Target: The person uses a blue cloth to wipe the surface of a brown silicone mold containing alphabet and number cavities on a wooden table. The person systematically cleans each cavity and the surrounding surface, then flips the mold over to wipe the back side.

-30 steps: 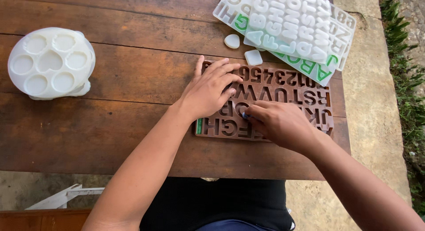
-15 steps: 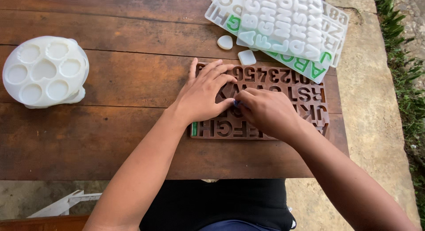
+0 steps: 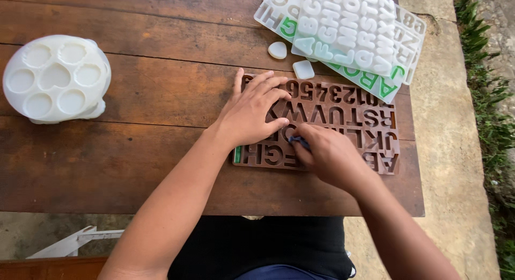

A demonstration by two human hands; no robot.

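Your hands point(image 3: 252, 111) cover the brown mould's point(image 3: 343, 111) middle letters; above it, the white moulds point(image 3: 343, 27) run off the top edge.

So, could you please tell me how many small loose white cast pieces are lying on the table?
2: a heart-shaped white piece and a squarish white piece, both on the wooden table between the brown letter mould and the stacked white moulds. More may be hidden under them.
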